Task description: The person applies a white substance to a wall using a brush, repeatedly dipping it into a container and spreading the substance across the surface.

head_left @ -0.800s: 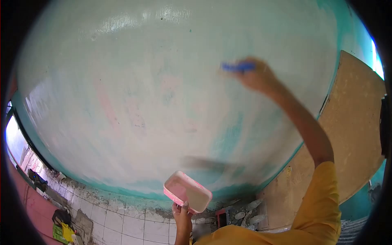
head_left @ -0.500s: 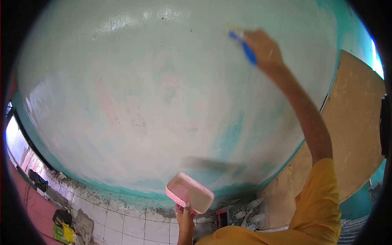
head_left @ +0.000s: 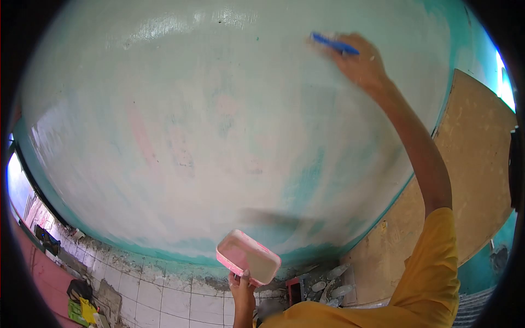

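Note:
High on the right of the wall, my right hand is closed round a paintbrush with a blue handle; its bristles are blurred, close to the wall. Low in the view, my left hand grips the near edge of a pink rectangular tub with pale paint inside, thumb at the rim. The tub is tilted, its open top facing me. Whitish paint covers most of the wall, with turquoise and pink patches showing through and a wet shine at the upper left.
A brown board leans along the right side. Plastic bottles lie by the wall's foot, beside a reddish box. White tiles cover the floor. Bags sit at the lower left, near a pink surface.
My right hand has shifted slightly right, and the brush has turned from steeply slanted to nearly level. The tub in my left hand sits slightly further left in view.

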{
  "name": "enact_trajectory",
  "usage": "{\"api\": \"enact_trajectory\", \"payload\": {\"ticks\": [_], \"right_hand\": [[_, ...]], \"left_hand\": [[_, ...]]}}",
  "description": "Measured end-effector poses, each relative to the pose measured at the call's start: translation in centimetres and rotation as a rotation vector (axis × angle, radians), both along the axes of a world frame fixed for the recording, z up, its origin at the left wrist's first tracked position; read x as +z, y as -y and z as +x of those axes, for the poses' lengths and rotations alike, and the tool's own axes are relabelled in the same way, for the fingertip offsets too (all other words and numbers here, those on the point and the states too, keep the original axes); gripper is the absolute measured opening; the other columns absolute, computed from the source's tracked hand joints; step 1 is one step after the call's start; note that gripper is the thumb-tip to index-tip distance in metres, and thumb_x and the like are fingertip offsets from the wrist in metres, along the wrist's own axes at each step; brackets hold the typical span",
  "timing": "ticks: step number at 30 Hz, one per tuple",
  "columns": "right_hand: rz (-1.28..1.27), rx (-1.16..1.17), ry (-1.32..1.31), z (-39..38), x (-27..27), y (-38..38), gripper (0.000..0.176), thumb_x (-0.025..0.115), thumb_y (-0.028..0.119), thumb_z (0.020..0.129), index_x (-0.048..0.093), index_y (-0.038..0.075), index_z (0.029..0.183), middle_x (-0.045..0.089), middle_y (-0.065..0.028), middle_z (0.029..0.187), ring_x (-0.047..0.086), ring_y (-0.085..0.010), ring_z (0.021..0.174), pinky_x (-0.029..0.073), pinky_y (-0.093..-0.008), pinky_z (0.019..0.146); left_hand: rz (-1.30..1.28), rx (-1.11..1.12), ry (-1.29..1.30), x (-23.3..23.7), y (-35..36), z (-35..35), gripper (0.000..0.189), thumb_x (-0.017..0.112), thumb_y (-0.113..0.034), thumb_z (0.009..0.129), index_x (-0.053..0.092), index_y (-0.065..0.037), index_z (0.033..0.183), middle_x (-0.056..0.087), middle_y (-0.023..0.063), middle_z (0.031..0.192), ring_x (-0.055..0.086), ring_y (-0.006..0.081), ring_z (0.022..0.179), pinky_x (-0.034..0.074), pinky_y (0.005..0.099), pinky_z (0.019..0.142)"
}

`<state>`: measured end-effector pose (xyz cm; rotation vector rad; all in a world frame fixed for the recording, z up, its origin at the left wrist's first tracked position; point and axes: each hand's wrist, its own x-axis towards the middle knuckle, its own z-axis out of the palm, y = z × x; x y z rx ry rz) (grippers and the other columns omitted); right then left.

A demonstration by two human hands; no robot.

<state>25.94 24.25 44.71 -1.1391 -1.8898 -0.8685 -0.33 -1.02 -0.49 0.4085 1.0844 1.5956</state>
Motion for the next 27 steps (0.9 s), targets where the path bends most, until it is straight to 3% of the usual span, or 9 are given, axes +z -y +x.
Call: {"api": "enact_trajectory", "payload": {"ticks": [3,5,11,14,16,18,19,23,27], "right_hand": [[0.551,0.08,0.221,0.5,1.6,-0.2,0.021,0.059,0.021,0.087,0.067,0.012,0.105,0.068,-0.0089,0.095,0.063,-0.0286,0.09,0.052,-0.0403,0.079],[0.339,-0.067,0.251,0.4,-2.8,-1.3,0.025,0.058,0.012,0.084,0.066,0.013,0.107,0.067,-0.0076,0.094,0.062,-0.0277,0.086,0.051,-0.0412,0.076],[-0.054,0.23,0.421,0.0,-23.6,0.7,0.035,0.066,0.011,0.079,0.066,0.017,0.113,0.068,-0.0057,0.098,0.062,-0.0246,0.085,0.052,-0.0389,0.076],[-0.26,0.351,0.289,0.4,-21.8,0.9,0.033,0.068,0.014,0.081,0.066,0.018,0.114,0.067,-0.0065,0.092,0.062,-0.0251,0.085,0.052,-0.0376,0.076],[-0.405,0.057,0.297,1.3,-16.4,-1.1,0.028,0.06,0.033,0.089,0.068,0.017,0.11,0.068,-0.0074,0.097,0.061,-0.0276,0.091,0.05,-0.0425,0.083],[-0.176,-0.035,0.292,3.4,-10.5,-4.6,0.039,0.053,0.045,0.094,0.067,0.015,0.114,0.069,-0.0092,0.102,0.063,-0.0323,0.096,0.05,-0.0445,0.087],[-0.029,-0.127,0.467,3.9,-6.1,-3.8,0.039,0.052,0.044,0.095,0.068,0.013,0.113,0.069,-0.0095,0.107,0.064,-0.032,0.096,0.051,-0.0415,0.087],[0.387,-0.004,0.147,3.2,0.7,-1.1,0.026,0.056,0.029,0.094,0.067,0.013,0.112,0.068,-0.0093,0.101,0.064,-0.0284,0.091,0.052,-0.0372,0.079],[0.368,0.059,0.252,4.0,-5.7,-1.5,0.024,0.06,0.011,0.084,0.067,0.014,0.108,0.068,-0.0086,0.098,0.062,-0.0281,0.088,0.052,-0.0388,0.075]], "left_hand": [[0.01,0.007,0.09,-0.1,0.0,0.3,0.067,0.07,-0.02,0.087,0.03,-0.002,0.138,0.05,0.0118,0.125,0.057,0.0251,0.107,0.055,0.039,0.08],[0.012,-0.018,0.113,-0.2,0.1,0.3,0.067,0.07,-0.02,0.086,0.031,-0.002,0.138,0.05,0.012,0.125,0.058,0.0257,0.106,0.054,0.039,0.081],[0.005,-0.024,0.089,-0.4,0.2,-0.1,0.063,0.069,-0.02,0.087,0.033,-0.003,0.135,0.051,0.0112,0.124,0.058,0.0232,0.104,0.054,0.0379,0.079],[-0.007,-0.039,0.067,0.2,0.5,-0.1,0.06,0.068,-0.019,0.088,0.034,-0.004,0.135,0.051,0.0103,0.123,0.058,0.0216,0.102,0.054,0.0373,0.078],[-0.009,-0.036,0.07,-0.3,0.5,-0.2,0.061,0.068,-0.019,0.087,0.034,-0.004,0.135,0.051,0.01,0.123,0.058,0.0216,0.102,0.054,0.0371,0.078],[-0.007,-0.034,0.075,-0.4,0.4,0.0,0.061,0.068,-0.019,0.087,0.034,-0.004,0.135,0.051,0.0098,0.123,0.057,0.0215,0.101,0.054,0.037,0.078],[-0.01,-0.023,0.078,-0.2,0.4,0.2,0.061,0.068,-0.02,0.087,0.034,-0.004,0.136,0.051,0.0101,0.123,0.057,0.0219,0.101,0.054,0.0371,0.078],[-0.022,-0.008,0.087,0.3,0.5,0.6,0.064,0.068,-0.021,0.087,0.033,-0.003,0.136,0.05,0.0114,0.124,0.057,0.0238,0.104,0.054,0.038,0.08],[-0.016,-0.015,0.077,0.1,0.3,0.3,0.064,0.067,-0.02,0.087,0.031,-0.002,0.137,0.049,0.0122,0.124,0.057,0.0247,0.105,0.054,0.0392,0.081]]}}
